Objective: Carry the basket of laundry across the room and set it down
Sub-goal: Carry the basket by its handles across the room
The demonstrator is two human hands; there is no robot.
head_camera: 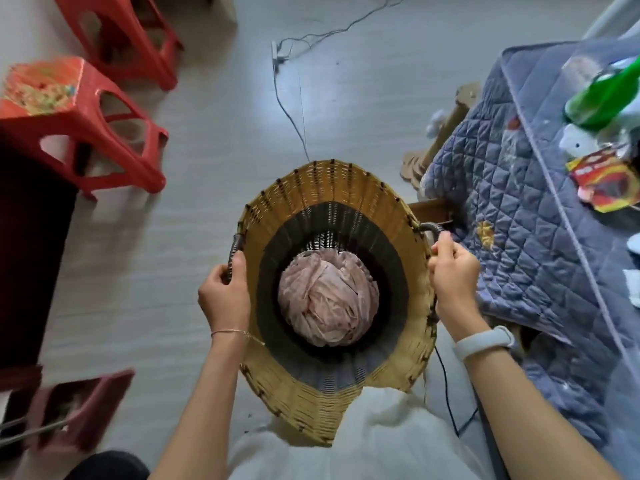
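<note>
A tall woven basket (311,192), tan at the rim and dark lower down, hangs in front of me, seen from above. A crumpled pink cloth (327,294) lies at its bottom. My left hand (225,292) is closed around the dark handle on the basket's left side. My right hand (452,268) grips the dark handle on the right side, next to the bed's edge. The basket's near rim rests against my white clothing.
Two red plastic stools (104,109) stand at the left, a darker one (79,410) at lower left. A bed with a blue quilt (519,202) fills the right, with a green bottle (602,95) and packets on it. A power strip and cable (277,60) lie on the grey floor ahead.
</note>
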